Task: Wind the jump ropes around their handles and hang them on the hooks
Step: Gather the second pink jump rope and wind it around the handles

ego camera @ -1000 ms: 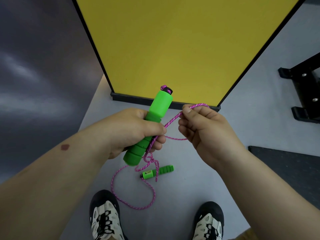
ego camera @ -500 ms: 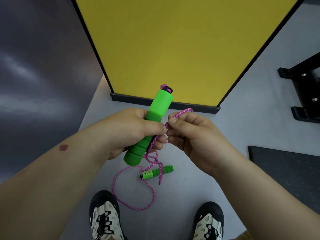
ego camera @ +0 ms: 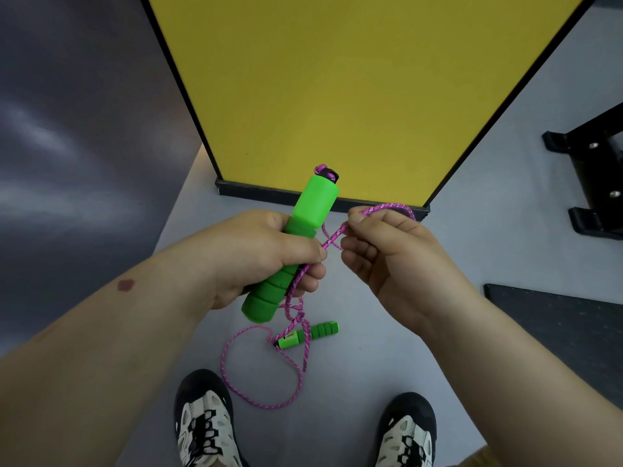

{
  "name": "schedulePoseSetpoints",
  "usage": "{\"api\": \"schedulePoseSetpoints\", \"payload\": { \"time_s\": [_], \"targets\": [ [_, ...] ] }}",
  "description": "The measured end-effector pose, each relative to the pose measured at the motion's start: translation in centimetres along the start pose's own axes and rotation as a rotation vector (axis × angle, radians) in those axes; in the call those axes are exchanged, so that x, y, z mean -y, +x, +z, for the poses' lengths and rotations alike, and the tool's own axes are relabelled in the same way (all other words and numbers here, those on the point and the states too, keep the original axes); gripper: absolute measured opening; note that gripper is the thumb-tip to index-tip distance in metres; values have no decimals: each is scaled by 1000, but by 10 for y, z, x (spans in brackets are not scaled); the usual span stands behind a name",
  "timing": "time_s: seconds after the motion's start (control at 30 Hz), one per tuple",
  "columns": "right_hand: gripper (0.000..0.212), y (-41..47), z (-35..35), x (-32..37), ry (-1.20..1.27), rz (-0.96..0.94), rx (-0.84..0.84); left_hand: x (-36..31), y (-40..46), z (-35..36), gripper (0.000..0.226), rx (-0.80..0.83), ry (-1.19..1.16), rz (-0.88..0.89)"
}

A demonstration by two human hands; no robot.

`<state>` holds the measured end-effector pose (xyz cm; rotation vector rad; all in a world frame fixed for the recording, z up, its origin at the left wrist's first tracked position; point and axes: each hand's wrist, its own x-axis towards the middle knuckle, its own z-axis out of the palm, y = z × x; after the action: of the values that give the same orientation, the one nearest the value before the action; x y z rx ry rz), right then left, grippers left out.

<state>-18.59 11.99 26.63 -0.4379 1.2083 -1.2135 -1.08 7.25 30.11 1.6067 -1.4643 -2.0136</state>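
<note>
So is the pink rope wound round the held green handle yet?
Not wound. The pink rope runs loose along the green handle, pinched by the right hand; the rest trails to the floor.

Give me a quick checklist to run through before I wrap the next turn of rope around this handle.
1. Left hand has a firm grip on the green handle: ok.
2. Right hand pinches the pink rope: ok.
3. Rope between the hands is free of knots: ok.
4. Slack below the handle hangs untangled: not ok, it is bunched and twisted.
5. Second handle lies free on the floor: ok.
6. Hooks within reach: cannot tell, none in view.
</note>
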Motion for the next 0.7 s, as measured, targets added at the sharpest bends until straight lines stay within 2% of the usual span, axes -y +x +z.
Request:
{"api": "schedulePoseSetpoints", "payload": {
  "time_s": [0.17, 0.53, 0.7],
  "targets": [
    [6, -6, 5, -8, -130, 31, 127, -1, -1, 2, 15, -4, -4, 3],
    [6, -1, -1, 2, -27, -88, -65, 1, 0, 0, 14, 10, 0, 4],
    [6, 0, -2, 3, 29, -34, -36, 1, 1, 0, 12, 9, 5, 10]
  ]
}}
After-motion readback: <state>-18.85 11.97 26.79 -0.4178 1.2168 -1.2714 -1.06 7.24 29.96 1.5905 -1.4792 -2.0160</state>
